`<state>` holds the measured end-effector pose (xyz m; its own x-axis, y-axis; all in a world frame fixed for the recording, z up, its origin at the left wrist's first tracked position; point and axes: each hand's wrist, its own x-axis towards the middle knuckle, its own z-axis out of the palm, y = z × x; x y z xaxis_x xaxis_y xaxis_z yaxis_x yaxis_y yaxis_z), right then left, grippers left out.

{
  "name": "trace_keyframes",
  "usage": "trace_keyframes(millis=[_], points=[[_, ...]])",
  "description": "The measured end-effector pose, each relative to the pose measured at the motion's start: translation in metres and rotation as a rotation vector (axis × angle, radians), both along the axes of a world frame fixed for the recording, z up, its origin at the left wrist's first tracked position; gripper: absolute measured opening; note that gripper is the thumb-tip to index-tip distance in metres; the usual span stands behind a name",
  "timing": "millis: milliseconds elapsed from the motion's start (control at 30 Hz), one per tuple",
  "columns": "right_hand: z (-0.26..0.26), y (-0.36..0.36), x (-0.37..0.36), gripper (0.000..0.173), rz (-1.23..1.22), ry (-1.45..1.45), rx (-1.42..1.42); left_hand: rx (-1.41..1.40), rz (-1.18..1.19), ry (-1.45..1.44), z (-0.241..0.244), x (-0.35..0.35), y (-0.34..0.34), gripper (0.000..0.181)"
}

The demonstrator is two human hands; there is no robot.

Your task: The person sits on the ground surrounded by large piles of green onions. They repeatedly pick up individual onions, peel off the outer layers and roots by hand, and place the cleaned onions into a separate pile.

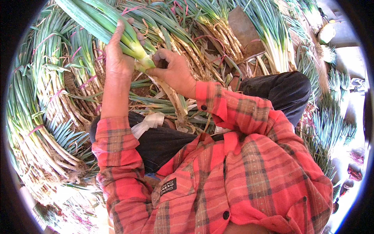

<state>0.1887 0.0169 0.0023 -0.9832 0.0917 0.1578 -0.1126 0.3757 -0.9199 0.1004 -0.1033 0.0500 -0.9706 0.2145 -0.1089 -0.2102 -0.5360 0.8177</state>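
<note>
My left hand (pixel 121 49) is closed around the green upper part of a large green onion (pixel 140 54), whose leaves run to the upper left. With thumb and forefinger my right hand (pixel 171 68) pinches an outer layer of the same onion, just below where the leaves fan out. Its pale, soil-stained stalk hangs down past my right hand, the roots ending near my crossed legs. Loose green leaves and dry peelings (pixel 152 102) lie beneath it.
Tied bundles of green onions (pixel 55 90) lie at the left. More unpeeled onions (pixel 201 61) and a flat metal sheet (pixel 244 29) are ahead. A bunch of whiter-stemmed onions (pixel 276 49) rests beyond my right knee. Further bundles (pixel 330 128) line the right side.
</note>
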Motion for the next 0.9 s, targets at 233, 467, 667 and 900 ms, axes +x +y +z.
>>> trace_keyframes(millis=[233, 467, 667, 900], points=[[0.006, -0.01, 0.038, 0.017, 0.477, 0.411, 0.424, 0.072, 0.029, -0.022, 0.0, -0.01, -0.012, 0.033], [-0.085, 0.021, 0.075, 0.021, 0.781, 0.144, 0.495, 0.04, 0.217, 0.046, 0.0, -0.021, -0.032, 0.033], [-0.126, 0.043, 0.09, 0.016, 0.907, -0.345, 0.663, -0.026, 0.382, 0.112, 0.006, -0.025, -0.044, 0.031], [-0.181, 0.109, 0.111, 0.021, 1.018, -0.661, 0.769, 0.092, 0.242, 0.091, -0.002, -0.03, -0.062, 0.026]])
